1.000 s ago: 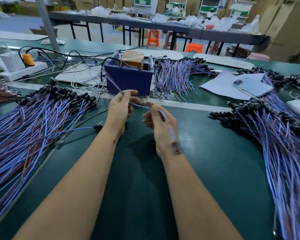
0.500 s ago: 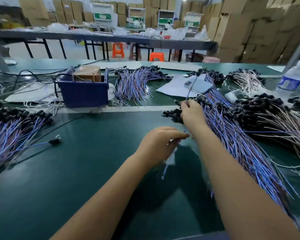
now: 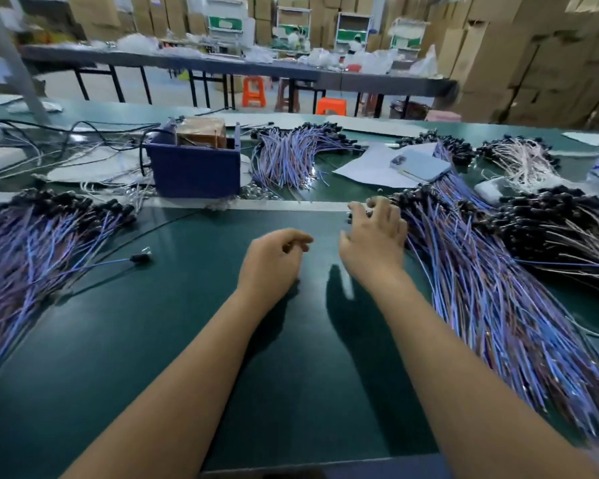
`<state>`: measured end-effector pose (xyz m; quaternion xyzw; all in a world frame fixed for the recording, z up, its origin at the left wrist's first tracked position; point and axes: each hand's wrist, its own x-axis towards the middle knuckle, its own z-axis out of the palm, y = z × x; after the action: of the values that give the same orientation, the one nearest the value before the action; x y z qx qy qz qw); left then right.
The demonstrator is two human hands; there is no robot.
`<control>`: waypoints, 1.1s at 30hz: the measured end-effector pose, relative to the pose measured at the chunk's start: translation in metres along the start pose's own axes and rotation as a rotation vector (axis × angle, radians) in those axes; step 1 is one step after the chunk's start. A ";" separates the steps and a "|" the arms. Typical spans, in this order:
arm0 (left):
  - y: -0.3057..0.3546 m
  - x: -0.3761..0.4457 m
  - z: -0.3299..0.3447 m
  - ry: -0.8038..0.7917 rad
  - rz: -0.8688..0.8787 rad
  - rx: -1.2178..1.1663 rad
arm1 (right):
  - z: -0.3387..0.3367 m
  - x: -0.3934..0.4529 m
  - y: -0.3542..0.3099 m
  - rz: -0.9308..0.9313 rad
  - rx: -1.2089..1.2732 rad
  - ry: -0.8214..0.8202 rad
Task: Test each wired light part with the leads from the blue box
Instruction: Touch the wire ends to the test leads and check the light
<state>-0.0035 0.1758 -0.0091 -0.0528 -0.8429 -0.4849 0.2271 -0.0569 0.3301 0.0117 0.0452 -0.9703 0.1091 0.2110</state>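
Bare forearms, no sleeves/gloves.

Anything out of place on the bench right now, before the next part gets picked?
One wired part lies alone on the green mat, apart from the left pile, with its black head pointing toward the middle. The right hand rests on the edge of the right pile. Nothing looks spilled or damaged.

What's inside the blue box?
In the blue box a brown, tape-wrapped block sticks up above the rim, with a black cable running in at its left corner. The box walls hide everything lower down.
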 end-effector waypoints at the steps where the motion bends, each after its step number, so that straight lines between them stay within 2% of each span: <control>1: -0.009 0.000 -0.015 0.085 -0.001 0.058 | 0.008 -0.003 -0.024 -0.056 0.033 -0.019; 5: -0.045 -0.001 -0.074 0.448 -0.048 0.231 | 0.039 -0.012 -0.117 -0.295 0.159 -0.184; 8: -0.056 -0.007 -0.101 0.674 -0.252 0.114 | 0.057 -0.020 -0.184 -0.533 0.326 -0.378; 10: -0.056 -0.010 -0.107 0.752 -0.350 0.001 | 0.064 -0.024 -0.215 -0.655 0.352 -0.454; 12: -0.055 -0.011 -0.106 0.749 -0.375 -0.032 | 0.069 -0.025 -0.228 -0.715 0.320 -0.432; 16: -0.055 -0.007 -0.100 0.686 -0.358 -0.035 | 0.071 -0.023 -0.215 -0.648 0.459 -0.267; 19: -0.059 -0.002 -0.097 0.586 -0.376 0.007 | 0.066 -0.018 -0.195 -0.449 0.550 -0.162; 22: -0.065 0.004 -0.097 0.468 -0.499 -0.013 | 0.062 -0.009 -0.168 -0.241 0.617 -0.058; 24: -0.070 0.012 -0.098 0.443 -0.563 -0.070 | 0.060 -0.007 -0.151 -0.110 0.756 -0.014; 27: -0.072 0.027 -0.098 0.463 -0.574 -0.236 | 0.053 -0.009 -0.138 -0.038 1.002 -0.126; 33: -0.074 0.029 -0.103 0.605 -0.452 -0.464 | 0.041 -0.019 -0.144 -0.235 1.078 -0.492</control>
<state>-0.0183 0.0469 -0.0108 0.2278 -0.5975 -0.6924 0.3340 -0.0365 0.1816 -0.0051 0.2766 -0.7872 0.5477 -0.0618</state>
